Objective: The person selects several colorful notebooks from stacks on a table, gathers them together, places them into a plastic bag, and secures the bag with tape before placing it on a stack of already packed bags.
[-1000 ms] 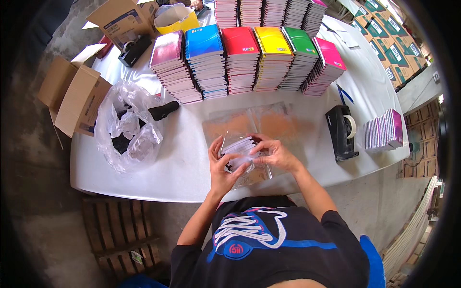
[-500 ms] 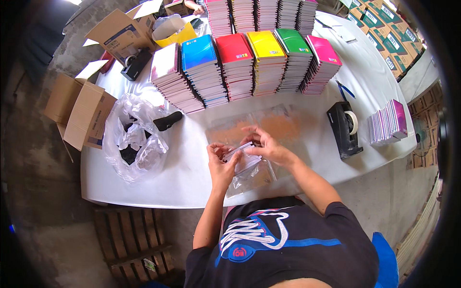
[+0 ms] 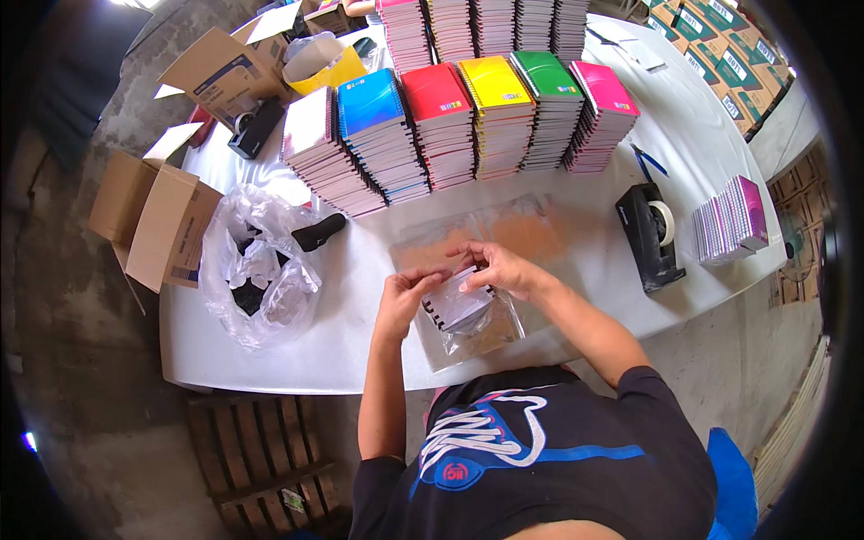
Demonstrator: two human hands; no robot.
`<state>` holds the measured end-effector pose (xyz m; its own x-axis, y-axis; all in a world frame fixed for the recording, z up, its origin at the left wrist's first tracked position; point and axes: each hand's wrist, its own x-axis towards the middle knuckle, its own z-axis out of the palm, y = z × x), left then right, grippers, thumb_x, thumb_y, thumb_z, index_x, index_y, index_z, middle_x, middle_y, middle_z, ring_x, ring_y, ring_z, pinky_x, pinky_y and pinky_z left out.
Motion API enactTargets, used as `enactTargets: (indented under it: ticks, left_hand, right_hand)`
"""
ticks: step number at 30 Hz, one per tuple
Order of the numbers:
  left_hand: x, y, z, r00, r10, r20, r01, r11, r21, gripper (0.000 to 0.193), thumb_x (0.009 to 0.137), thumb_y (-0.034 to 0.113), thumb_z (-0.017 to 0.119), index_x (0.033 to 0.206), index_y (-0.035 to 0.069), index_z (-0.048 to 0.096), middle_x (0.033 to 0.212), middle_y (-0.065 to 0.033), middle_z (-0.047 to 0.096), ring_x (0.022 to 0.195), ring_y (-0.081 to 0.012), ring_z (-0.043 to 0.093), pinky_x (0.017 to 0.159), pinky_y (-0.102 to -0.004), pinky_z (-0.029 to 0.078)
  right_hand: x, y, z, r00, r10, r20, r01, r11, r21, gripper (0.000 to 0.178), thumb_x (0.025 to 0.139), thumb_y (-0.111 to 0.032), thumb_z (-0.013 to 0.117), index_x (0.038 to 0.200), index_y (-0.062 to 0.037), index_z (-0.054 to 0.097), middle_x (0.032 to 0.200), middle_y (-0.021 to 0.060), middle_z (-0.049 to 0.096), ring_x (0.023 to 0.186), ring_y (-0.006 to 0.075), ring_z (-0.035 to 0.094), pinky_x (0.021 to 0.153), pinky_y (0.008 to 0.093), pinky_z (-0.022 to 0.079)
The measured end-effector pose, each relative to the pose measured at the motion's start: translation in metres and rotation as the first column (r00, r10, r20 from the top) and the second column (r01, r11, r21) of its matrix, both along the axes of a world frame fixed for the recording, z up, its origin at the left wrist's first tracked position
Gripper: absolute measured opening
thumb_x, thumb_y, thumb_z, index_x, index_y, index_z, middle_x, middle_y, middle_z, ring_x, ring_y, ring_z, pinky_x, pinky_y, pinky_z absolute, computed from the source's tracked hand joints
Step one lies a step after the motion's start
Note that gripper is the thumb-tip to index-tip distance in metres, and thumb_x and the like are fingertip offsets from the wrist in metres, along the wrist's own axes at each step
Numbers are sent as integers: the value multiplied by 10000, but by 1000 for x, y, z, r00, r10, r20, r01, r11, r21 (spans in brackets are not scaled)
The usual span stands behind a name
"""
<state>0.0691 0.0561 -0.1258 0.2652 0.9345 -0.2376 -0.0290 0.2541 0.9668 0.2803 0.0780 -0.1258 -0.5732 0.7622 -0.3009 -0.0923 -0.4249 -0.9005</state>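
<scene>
A small spiral notebook (image 3: 457, 304) with a pale face and black rings lies tilted between my two hands, with shiny clear plastic (image 3: 463, 345) around its lower end. My left hand (image 3: 401, 295) is closed in a pinch at the notebook's upper left edge. From the right, my right hand (image 3: 504, 270) grips the notebook's upper right part, thumb on its face and fingers curled over the far edge. Whether the fingertips pinch plastic or paper is too small to tell. Under the hands, clear plastic bags with brown patches (image 3: 531, 229) lie flat on the white-covered table (image 3: 360, 346).
Stacks of spiral notebooks (image 3: 436, 99) in several colours line the far side. At right are a black tape dispenser (image 3: 646, 238), blue-handled pliers (image 3: 646, 162) and a bundle of purple notebooks (image 3: 731, 220). A plastic bag (image 3: 261, 270) and open cartons (image 3: 162, 220) stand at left.
The notebook has turned so its pale face and black rings show. My left hand has moved slightly left and changed to a pinch at its edge; the right thumb now rests on the face.
</scene>
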Motion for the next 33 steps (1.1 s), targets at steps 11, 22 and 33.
enactTargets:
  ticks: [11, 22, 33]
  left_hand:
    - [6, -9, 33, 815, -13, -580, 74, 994, 82, 378, 689, 228, 816, 980, 15, 704, 924, -131, 689, 882, -199, 634, 803, -338, 503]
    - [19, -47, 34, 807, 246, -537, 101, 839, 535, 416, 703, 161, 752, 1101, 157, 630, 1052, -14, 676, 1145, -260, 529, 983, -435, 259]
    - [25, -75, 7, 491, 535, -688, 476, 496, 726, 248, 761, 152, 695, 998, 223, 695, 1105, 80, 663, 1073, -113, 573, 889, -396, 238]
  right_hand:
    - [8, 3, 5, 981, 32, 192, -50, 995, 90, 279, 714, -143, 766, 951, -9, 704, 916, 64, 682, 851, 114, 607, 804, 268, 467]
    - [-5, -31, 26, 709, -481, 516, -371, 368, 853, 140, 713, -125, 693, 850, -150, 702, 1218, 26, 562, 1161, 204, 493, 955, 462, 346]
    - [97, -69, 61, 468, -685, 558, -207, 529, 823, 237, 736, -80, 613, 942, -158, 698, 1336, 68, 463, 1159, 268, 486, 901, 433, 427]
